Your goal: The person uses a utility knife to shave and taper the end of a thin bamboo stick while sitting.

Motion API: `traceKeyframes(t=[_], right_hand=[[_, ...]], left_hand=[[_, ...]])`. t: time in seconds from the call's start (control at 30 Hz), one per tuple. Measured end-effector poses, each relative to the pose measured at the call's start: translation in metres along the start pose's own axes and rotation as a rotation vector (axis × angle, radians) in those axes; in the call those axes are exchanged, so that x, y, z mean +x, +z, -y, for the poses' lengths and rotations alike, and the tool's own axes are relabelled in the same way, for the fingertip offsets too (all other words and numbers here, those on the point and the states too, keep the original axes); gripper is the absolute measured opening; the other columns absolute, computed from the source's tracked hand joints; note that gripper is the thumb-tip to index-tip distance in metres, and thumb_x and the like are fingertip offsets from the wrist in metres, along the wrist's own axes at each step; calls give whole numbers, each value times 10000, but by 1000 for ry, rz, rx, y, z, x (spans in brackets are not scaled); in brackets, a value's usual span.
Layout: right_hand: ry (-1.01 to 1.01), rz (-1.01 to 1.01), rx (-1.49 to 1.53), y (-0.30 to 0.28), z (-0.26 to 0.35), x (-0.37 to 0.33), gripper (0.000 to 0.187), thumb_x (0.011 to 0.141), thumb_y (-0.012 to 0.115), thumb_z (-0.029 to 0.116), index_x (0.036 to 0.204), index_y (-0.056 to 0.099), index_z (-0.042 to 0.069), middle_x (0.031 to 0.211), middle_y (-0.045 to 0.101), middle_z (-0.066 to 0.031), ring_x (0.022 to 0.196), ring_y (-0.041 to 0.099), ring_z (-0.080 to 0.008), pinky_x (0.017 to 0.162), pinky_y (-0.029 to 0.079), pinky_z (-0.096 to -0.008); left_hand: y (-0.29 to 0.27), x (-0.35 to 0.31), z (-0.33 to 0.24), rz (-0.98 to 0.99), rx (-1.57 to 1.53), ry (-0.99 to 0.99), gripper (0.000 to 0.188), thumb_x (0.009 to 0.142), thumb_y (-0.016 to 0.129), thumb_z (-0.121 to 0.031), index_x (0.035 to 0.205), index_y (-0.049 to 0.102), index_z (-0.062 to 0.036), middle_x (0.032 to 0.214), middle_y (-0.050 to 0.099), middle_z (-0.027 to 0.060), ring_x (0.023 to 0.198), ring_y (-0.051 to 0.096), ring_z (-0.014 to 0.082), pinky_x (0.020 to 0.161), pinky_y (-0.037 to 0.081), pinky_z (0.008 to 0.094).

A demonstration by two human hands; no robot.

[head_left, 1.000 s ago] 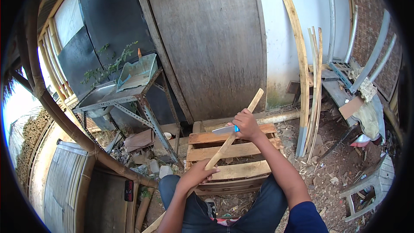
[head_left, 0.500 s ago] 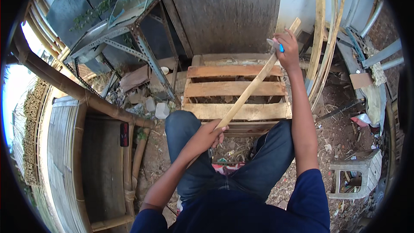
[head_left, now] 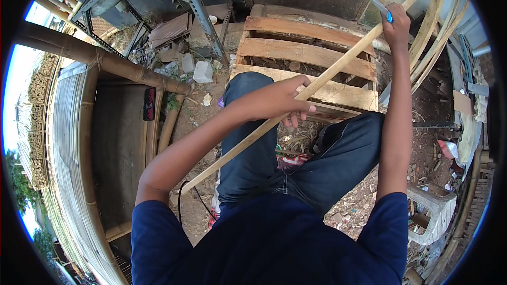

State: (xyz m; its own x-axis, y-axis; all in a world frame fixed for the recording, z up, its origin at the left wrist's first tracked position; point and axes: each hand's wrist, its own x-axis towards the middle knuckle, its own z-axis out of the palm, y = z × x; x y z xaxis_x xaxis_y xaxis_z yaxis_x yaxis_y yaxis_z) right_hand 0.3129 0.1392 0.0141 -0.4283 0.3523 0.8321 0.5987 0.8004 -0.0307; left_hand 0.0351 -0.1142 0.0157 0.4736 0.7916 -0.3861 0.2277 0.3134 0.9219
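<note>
A long, pale bamboo strip (head_left: 343, 63) slants across my lap, from beside my left elbow up to the far right. My left hand (head_left: 280, 97) grips it around the middle, thumb on one side and fingers curled at the other. Near its far end, my right hand (head_left: 398, 26) is closed around a knife (head_left: 378, 5) with a bit of blue showing at the handle. The blade points up and left, above the strip. Whether the right fingers also press on the strip cannot be made out.
Beyond my knees stands a slatted wooden bench (head_left: 311, 53). Bent bamboo strips (head_left: 430, 26) lean at the right, above a worn stool (head_left: 441, 208). A perforated metal frame (head_left: 198, 10) rises at the far left, and a bamboo structure (head_left: 71, 126) borders my left side.
My left hand now sits farther up the strip, whose near end shows beside my elbow. My right hand has moved outward and to the right, the blade more exposed. The head view has shifted.
</note>
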Motion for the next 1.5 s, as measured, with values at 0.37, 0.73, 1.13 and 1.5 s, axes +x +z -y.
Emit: traceKeyframes(t=[0.37, 0.73, 1.13, 1.5], right_hand=[[274, -80, -240, -2, -89, -74, 172, 767, 611, 140, 800, 615, -29, 928, 626, -227, 932, 585, -390, 796, 450, -455], [801, 212, -189, -17, -90, -86, 364, 799, 578, 275, 698, 588, -75, 675, 552, -294, 692, 557, -461, 630, 395, -512], [1087, 408, 216, 49, -29, -38, 357, 790, 502, 228, 620, 588, -74, 496, 544, -163, 444, 589, -250, 496, 469, -363], [1432, 293, 1175, 66, 25, -2, 268, 900, 551, 255, 698, 479, 94, 486, 389, 17, 404, 394, -119, 407, 346, -275]], left_hand=[[-33, -90, 52, 92, 31, -271, 206, 954, 467, -154, 1130, 482, -47, 800, 603, 37, 684, 611, 117, 601, 509, 238], [-131, -110, -66, -1132, 1498, 401, 334, 819, 621, -165, 1137, 554, -88, 1085, 576, 105, 1035, 534, 306, 916, 405, 425], [-114, 40, -48, -868, 616, 803, 197, 836, 606, -118, 991, 556, -5, 1093, 560, 147, 1059, 545, 276, 891, 426, 338], [-72, 108, 35, -478, 577, 496, 302, 830, 634, -198, 1014, 519, 12, 1017, 581, 184, 995, 570, 301, 865, 443, 372]])
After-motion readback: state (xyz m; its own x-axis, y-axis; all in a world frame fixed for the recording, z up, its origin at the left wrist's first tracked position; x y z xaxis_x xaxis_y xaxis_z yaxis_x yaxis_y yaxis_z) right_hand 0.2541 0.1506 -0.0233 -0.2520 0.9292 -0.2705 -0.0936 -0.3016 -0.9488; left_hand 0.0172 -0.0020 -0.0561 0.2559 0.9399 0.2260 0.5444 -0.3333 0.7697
